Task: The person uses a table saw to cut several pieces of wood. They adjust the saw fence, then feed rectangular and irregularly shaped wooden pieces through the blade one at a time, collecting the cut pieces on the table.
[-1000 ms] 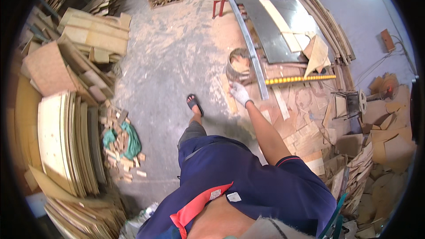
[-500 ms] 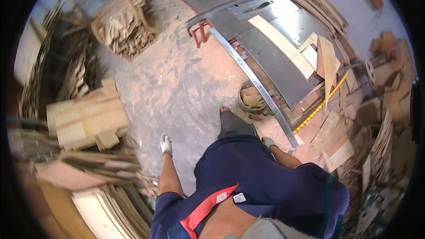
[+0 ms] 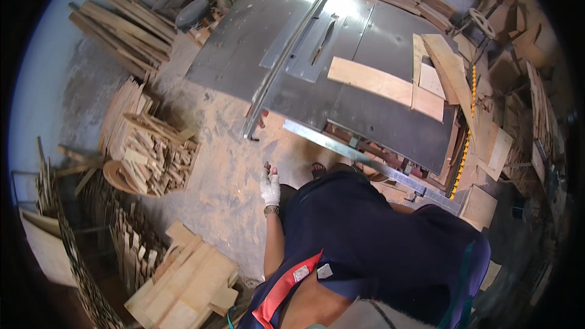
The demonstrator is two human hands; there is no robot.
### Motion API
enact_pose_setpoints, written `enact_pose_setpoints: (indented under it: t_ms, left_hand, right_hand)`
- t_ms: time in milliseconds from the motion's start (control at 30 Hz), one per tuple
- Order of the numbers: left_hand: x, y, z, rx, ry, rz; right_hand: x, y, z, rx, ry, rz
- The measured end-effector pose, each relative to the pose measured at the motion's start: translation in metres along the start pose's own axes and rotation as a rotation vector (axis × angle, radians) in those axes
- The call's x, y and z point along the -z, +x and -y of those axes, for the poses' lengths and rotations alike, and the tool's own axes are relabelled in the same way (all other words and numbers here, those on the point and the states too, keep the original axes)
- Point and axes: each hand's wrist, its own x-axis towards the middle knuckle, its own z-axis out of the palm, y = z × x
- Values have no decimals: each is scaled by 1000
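My left hand [image 3: 270,187], in a white glove with bare fingertips and a wristband below it, hangs over the dusty floor with its fingers slightly apart and nothing in them. It is nearest to the end of a long metal fence [image 3: 286,64] lying across a grey saw table [image 3: 244,42]. Only a sliver of my right forearm shows past my dark shirt; the hand itself is hidden. On the table rest a pale plank [image 3: 372,81] and several thinner boards [image 3: 448,64]. A blade slot [image 3: 324,39] lies beyond the plank. Along the table's near side runs a metal rail [image 3: 365,157].
Offcuts fill a heap [image 3: 149,158] on the left, beside leaning timber [image 3: 119,30]. Flat panels [image 3: 189,283] are stacked at lower left. A yellow beaded strip [image 3: 464,140] edges the table's right end, near a handwheel [image 3: 481,23]. Sawdust covers the floor [image 3: 225,170].
My view has turned and come closer to the saw table. My left hand is now nearer the fence end. My gloved right hand, visible before, has gone behind my shirt.
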Motion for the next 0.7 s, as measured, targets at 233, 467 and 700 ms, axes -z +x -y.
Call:
enact_pose_setpoints:
  t_ms: [233,467,700]
  left_hand:
    - [1,177,-79,-143,65,264]
    - [-31,348,-92,-315,91,554]
    - [-72,453,-87,-392,303,807]
  right_hand:
    - [-4,13,94,-119,179,-198]
    - [-81,1,214,-581,563,-253]
    - [-82,-9,360,-547,341,-480]
